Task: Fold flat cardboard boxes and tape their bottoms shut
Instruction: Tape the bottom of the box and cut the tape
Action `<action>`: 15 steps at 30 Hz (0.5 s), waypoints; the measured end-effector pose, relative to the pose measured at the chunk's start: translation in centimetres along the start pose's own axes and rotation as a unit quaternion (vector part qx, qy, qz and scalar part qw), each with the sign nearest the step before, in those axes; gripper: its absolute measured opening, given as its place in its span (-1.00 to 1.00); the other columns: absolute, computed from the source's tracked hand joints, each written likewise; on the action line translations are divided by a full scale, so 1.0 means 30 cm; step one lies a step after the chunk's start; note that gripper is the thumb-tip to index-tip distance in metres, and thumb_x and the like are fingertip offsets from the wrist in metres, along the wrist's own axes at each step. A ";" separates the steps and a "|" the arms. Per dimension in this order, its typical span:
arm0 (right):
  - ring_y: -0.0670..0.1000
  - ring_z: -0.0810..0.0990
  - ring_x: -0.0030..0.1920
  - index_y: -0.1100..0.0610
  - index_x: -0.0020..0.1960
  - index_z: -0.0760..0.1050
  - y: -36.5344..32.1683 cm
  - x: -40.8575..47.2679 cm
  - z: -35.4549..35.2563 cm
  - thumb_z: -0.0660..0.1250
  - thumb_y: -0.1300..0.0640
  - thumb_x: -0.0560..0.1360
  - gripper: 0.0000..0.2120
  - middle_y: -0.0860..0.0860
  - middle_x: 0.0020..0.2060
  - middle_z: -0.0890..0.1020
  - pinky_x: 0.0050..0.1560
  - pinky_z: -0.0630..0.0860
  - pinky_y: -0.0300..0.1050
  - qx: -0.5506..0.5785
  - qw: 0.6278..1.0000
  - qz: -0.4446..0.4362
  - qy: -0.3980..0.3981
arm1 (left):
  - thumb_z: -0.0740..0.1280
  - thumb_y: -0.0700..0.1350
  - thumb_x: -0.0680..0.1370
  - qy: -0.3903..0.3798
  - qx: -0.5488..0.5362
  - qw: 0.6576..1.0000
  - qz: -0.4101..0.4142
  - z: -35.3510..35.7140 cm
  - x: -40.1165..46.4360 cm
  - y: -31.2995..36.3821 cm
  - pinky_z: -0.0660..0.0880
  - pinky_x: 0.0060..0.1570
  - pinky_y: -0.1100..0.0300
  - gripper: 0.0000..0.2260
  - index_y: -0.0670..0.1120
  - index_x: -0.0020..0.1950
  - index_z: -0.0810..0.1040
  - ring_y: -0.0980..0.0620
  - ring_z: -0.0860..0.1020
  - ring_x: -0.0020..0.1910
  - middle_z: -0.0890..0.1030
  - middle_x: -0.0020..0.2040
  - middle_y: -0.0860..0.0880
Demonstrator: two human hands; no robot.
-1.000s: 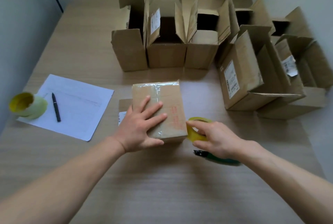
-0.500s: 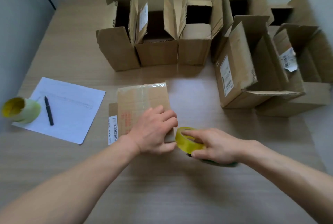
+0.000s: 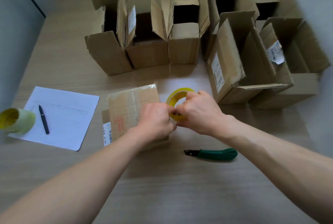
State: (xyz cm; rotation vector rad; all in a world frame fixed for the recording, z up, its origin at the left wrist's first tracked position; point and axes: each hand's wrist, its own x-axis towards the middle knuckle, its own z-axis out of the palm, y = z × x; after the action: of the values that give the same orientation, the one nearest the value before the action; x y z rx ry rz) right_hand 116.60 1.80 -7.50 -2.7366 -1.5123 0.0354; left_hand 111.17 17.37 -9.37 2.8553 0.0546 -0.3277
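A: Two hands now meet at the tape roll (image 3: 180, 97). How does that differ from a second ago in the head view?

B: A second ago the left hand (image 3: 155, 121) lay flat on the upturned box (image 3: 129, 108) while the right hand (image 3: 200, 113) held the roll low beside the green utility knife (image 3: 214, 153). Now the left hand has left the box and closed its fingers at the roll's near edge. The right hand grips the roll, raised off the worktop (image 3: 162, 187), just right of the box. The knife lies uncovered, apart from both hands.

A: State of the box?

B: It rests bottom-up on the worktop, near the centre, with clear tape already along its seam. One flap with a barcode label pokes out at its left.

A: Meaning for the task?

B: Judgement: the left fingers appear to be picking at the tape's free end, though the end itself is too small to confirm. A further strip for this bottom is likely in preparation. The knife is within reach for cutting.

A: Remaining work?

B: Several erected boxes (image 3: 147, 43) stand open at the back and right; no flat stock is visible.
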 end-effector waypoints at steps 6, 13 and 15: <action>0.12 0.51 0.10 0.10 0.09 0.54 -0.006 -0.283 0.116 0.46 0.00 0.29 -0.59 0.03 0.12 0.54 0.06 0.46 -0.01 0.213 0.949 0.132 0.191 | 0.43 0.02 0.38 0.015 -0.028 0.999 -0.018 0.005 0.008 -0.012 0.43 -0.08 0.19 -0.73 0.21 0.07 0.65 0.00 0.60 0.05 0.68 -0.04 0.13; 0.17 0.58 -0.12 0.07 0.11 0.56 -0.131 -0.590 0.357 0.37 0.09 0.32 -0.65 0.04 -0.12 0.57 -0.15 0.47 0.02 0.151 0.950 0.270 -0.042 | 0.45 0.08 0.37 0.020 -0.055 0.998 -0.012 -0.001 0.002 -0.013 0.31 -0.22 0.21 -0.79 0.20 0.00 0.66 0.03 0.59 -0.08 0.56 -0.31 0.17; 0.12 0.57 -0.13 0.10 0.14 0.54 -0.163 -0.577 0.342 0.23 0.03 0.42 -0.66 0.04 -0.11 0.58 -0.17 0.48 -0.02 0.226 0.926 0.301 0.014 | 0.46 0.08 0.37 0.011 -0.064 0.998 -0.010 -0.008 0.000 -0.011 0.31 -0.23 0.21 -0.80 0.20 -0.02 0.65 0.04 0.59 -0.11 0.54 -0.33 0.18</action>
State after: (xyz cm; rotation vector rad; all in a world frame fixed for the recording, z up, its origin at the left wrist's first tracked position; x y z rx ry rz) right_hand 102.98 -10.22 -17.41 -2.6572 -0.5062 0.3060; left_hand 111.20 17.73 -9.23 2.7340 0.1042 -0.2868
